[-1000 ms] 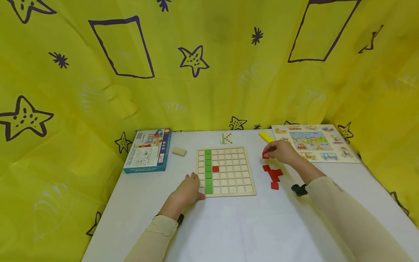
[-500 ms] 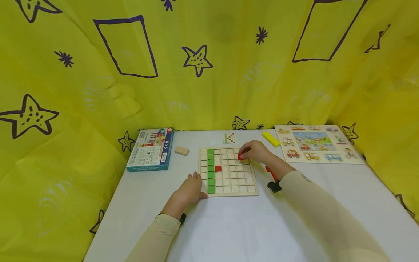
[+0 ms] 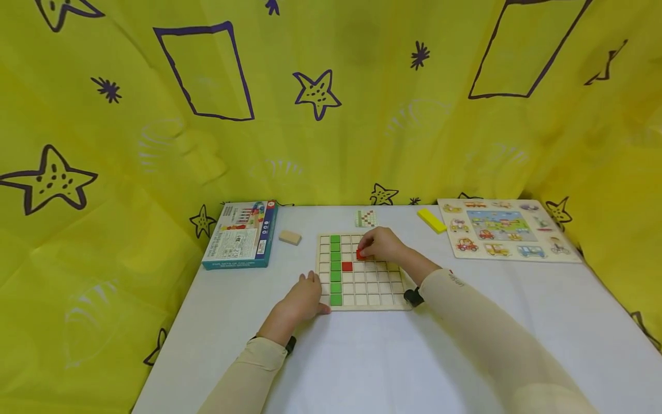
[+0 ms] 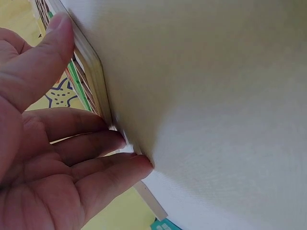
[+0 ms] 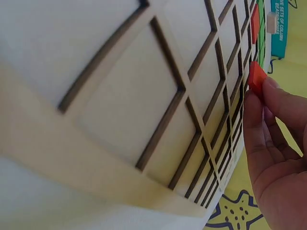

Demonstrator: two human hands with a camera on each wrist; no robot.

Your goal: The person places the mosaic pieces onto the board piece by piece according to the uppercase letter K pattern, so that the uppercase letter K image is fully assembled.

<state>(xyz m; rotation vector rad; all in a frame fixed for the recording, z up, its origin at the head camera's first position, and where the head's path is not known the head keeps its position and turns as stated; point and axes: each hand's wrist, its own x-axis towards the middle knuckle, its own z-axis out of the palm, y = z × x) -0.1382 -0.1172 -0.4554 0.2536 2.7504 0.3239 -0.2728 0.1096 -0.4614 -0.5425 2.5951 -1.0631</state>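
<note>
Right hand: the right hand (image 3: pixel 384 245) pinches a small red square tile (image 5: pixel 256 76) between thumb and fingertips, over the upper middle of the board.
Held red tile: tilted, one edge turned toward the grid in the right wrist view; whether it touches the board I cannot tell.
Left hand: the left hand (image 3: pixel 306 296) rests against the near left corner of the board, its fingers fairly straight along the left edge and its thumb by the near edge, curled round nothing.
Grid board: a pale wooden square board (image 3: pixel 366 288) divided into shallow square compartments, flat on the white table (image 3: pixel 331 368).
Green column: green square tiles (image 3: pixel 335 256) fill the second column from the left.
Placed red tile: one red square tile (image 3: pixel 347 266) lies in a compartment just right of the green column, nearer the person than the held one.
Behind the board: a small card with a green and red grid pattern (image 3: pixel 366 218).
Left of the board: a plain wooden block (image 3: pixel 290 237), then a teal and white printed box (image 3: pixel 239 234).
Right, farther back: a yellow rectangular block (image 3: pixel 431 221) beside a pale puzzle board with vehicle pictures (image 3: pixel 501 225).
</note>
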